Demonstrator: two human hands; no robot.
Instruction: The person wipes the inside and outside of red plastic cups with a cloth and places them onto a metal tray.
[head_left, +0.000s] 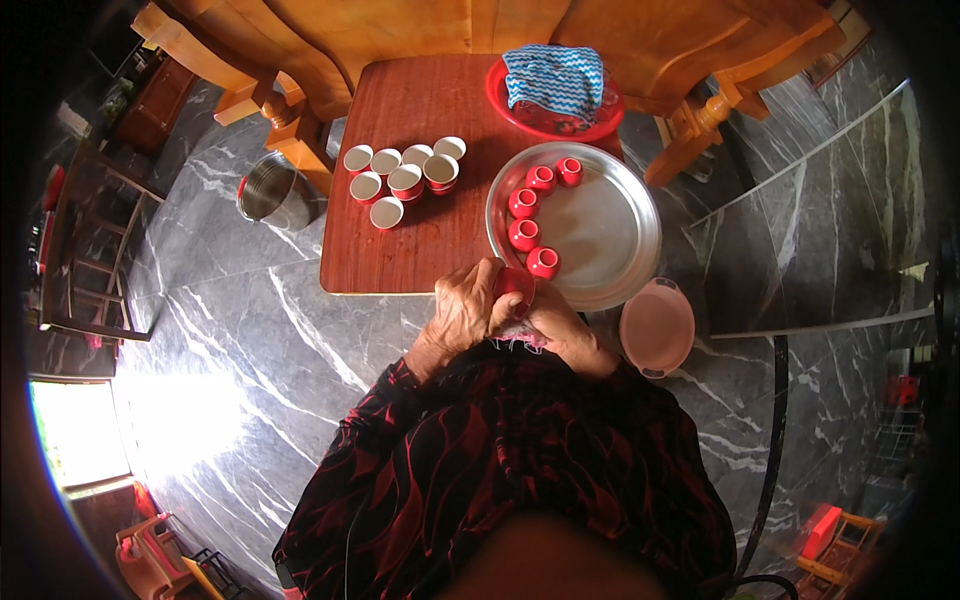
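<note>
A red cup (517, 288) is between my two hands, close to my body and just off the table's front edge. My left hand (466, 306) grips it from the left, the thumb across its near side. Around its right side closes my right hand (564, 321), partly hidden behind the cup. A frayed, pinkish cloth (523, 334) shows beneath the cup, between my palms. Past my hands is a round metal tray (600, 225), with several red cups (525, 235) upside down along its left side. Several red cups with white insides (406, 180) stand upright on the table, some stacked.
The wooden table (375, 259) meets a carved wooden bench (420, 26). A red basin (510, 120) holds a blue-and-white wavy-striped cloth (555, 79). On the marble-patterned floor are a pink tub (658, 328), right, and a metal bucket (277, 191), left.
</note>
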